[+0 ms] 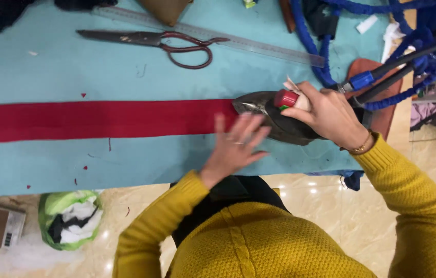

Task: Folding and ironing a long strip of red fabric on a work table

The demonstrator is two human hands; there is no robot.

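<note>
Head view, looking down over a yellow sweater at a light blue work table (48, 170).

Red fabric strip (99, 120) lies flat on the table, its long axis running straight left to right across the frame. Its left end runs out of the picture; its right end disappears under the nose of the iron (274, 121).

Right hand (331, 116) is wrapped around the iron's handle, fingers closed tight on it, a red knob showing just by the thumb. The iron's pointed tip faces left, in line with the strip, so all the uncovered strip lies to the left of the grip.

Left hand (236, 146) is spread open, fingers apart, holding nothing. It sits at the strip's near edge just beside the iron's tip. It is blurred, so whether the palm presses the cloth or floats just above it I cannot say for sure.

Of the two, the left hand is nearer the bare run of strip; the right sits behind it on the iron.

Further back on the table: scissors (161, 44) with reddish handles, and a clear ruler (259, 44) lying at a slant, both well apart from the strip. A blue wrapped cord (310, 46) loops at the right. On the floor below, a green bag (68, 219).
</note>
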